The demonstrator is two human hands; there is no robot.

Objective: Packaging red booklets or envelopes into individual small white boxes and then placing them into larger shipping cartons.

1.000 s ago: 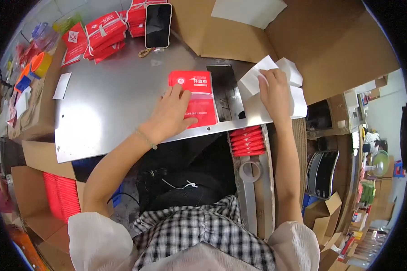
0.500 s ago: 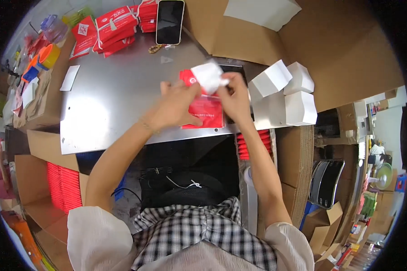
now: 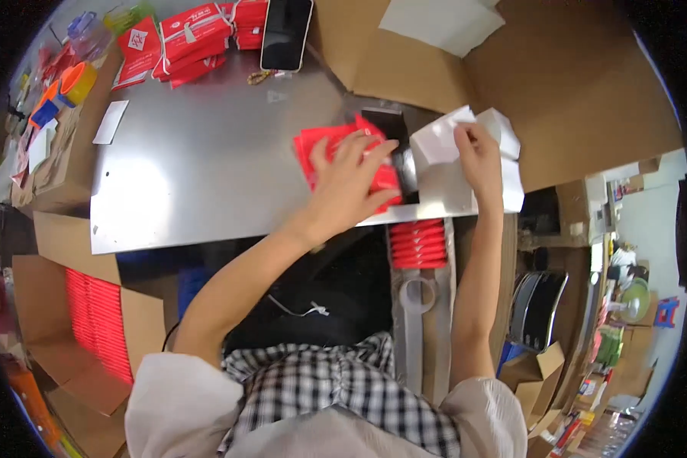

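Note:
Several red printed packets (image 3: 305,153) lie in a loose pile, slightly turned, near the front edge of the metal table. Over them rests my left hand (image 3: 347,179), its fingers spread across the top and its thumb by the near edge. My right hand (image 3: 479,156) is at the stacks of white paper cards (image 3: 435,145) on the right, with its fingers curled together. Whether a card is pinched in them is hidden. Close beside the packets, a dark flat object (image 3: 389,122) shows on the table.
Tied red packet bundles (image 3: 195,38) and a phone (image 3: 286,34) sit at the back. An open cardboard box (image 3: 572,91) rises at the right. Lower left, another box (image 3: 46,305) holds red packets. Tape rolls (image 3: 76,84) are at the far left.
My right hand has moved right from the packets to the white stacks. My left hand has shifted right, onto the packets. The white piece over the packets is no longer seen there.

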